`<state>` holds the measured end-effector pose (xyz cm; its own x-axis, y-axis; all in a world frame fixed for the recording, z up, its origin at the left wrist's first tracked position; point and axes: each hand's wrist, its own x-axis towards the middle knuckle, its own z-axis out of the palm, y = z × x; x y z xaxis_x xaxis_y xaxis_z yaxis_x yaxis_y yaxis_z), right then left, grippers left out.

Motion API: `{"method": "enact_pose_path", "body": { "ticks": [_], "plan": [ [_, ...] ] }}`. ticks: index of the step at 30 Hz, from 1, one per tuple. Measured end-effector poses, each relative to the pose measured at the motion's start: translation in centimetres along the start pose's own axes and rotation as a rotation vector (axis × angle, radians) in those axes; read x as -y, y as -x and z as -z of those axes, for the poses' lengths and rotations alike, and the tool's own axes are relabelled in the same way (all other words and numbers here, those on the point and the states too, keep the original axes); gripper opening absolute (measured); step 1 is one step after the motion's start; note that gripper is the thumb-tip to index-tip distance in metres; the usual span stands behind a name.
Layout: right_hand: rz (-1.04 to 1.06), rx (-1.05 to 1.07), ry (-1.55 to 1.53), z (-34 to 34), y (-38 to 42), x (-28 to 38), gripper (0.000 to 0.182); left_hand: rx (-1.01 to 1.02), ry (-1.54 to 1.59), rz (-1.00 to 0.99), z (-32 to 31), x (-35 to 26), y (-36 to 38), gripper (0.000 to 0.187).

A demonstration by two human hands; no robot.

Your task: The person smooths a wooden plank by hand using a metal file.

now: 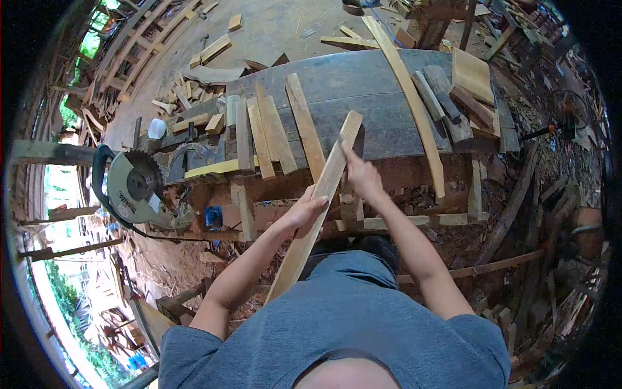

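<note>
A long wooden board (326, 189) slants up in front of my body, its far end over the workbench and its near end low by my side. My left hand (306, 210) wraps round it near the middle, thumb on the upper face. Farther up, my right hand (363, 175) grips the board's right edge, with some fingers hidden behind it. Just beyond, a wooden strip (303, 120) lies on the bench, and more cut strips (275, 133) rest to its left.
The dark workbench (363, 91) spans ahead. A circular saw (133, 188) with its toothed blade exposed sits at the bench's left end. A long plank (411, 97) crosses the right side, beside stacked wood blocks (472, 74). Offcuts (212, 49) litter the floor beyond.
</note>
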<state>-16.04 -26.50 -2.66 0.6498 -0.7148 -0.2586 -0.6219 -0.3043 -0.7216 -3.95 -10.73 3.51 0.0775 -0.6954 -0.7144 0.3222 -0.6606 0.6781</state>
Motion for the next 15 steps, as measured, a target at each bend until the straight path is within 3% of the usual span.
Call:
{"method": "enact_pose_path", "body": {
  "ticks": [3, 9, 12, 15],
  "plan": [
    [-0.032, -0.045, -0.036, 0.5, -3.9, -1.2, 0.048, -0.037, -0.016, 0.019, -0.6, -0.6, 0.9, 0.047],
    [0.119, 0.109, -0.178, 0.8, 6.1, 1.2, 0.049, -0.011, 0.089, 0.075, -0.3, -0.2, 0.3, 0.047],
    [0.195, -0.035, -0.2, 0.0, -0.1, -1.7, 0.047, -0.039, 0.06, 0.102, -1.6, -1.2, 0.8, 0.046],
    [0.077, -0.018, -0.158, 1.0, -5.8, -1.8, 0.045, -0.05, 0.055, 0.13, -2.3, -1.6, 1.2, 0.046]
  ]
}}
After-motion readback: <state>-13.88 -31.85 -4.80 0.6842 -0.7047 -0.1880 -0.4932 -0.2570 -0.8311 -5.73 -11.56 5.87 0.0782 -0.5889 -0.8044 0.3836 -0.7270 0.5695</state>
